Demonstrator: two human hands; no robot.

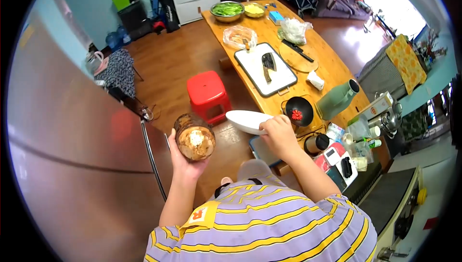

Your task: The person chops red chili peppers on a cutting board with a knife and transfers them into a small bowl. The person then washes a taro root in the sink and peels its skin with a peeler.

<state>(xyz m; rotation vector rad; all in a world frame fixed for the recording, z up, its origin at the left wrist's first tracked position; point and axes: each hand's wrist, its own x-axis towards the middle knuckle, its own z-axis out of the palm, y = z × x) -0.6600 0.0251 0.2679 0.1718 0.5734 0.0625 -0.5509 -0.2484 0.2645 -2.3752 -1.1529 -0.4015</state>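
My left hand (188, 167) is wrapped round a thick brown cylinder (195, 142) with a rough, dark side and a pale, mottled round end turned up to me. It resembles a large cut root vegetable, but I cannot make out its exact kind. In my right hand (279, 136) is a white dish (248, 121), gripped at its right rim and tipped so that it shows nearly edge-on. Both things are held in the air, apart from each other, the dish just left of the table's near end. Whatever may lie in the dish is hidden.
On the wooden table (332, 76) are a white cutting board (255, 75) with a cleaver (268, 64), a black bowl (299, 105) of red pieces and a green thermos jug (337, 99). A red stool (208, 91) stands ahead; the fridge (86, 166) is close on my left.
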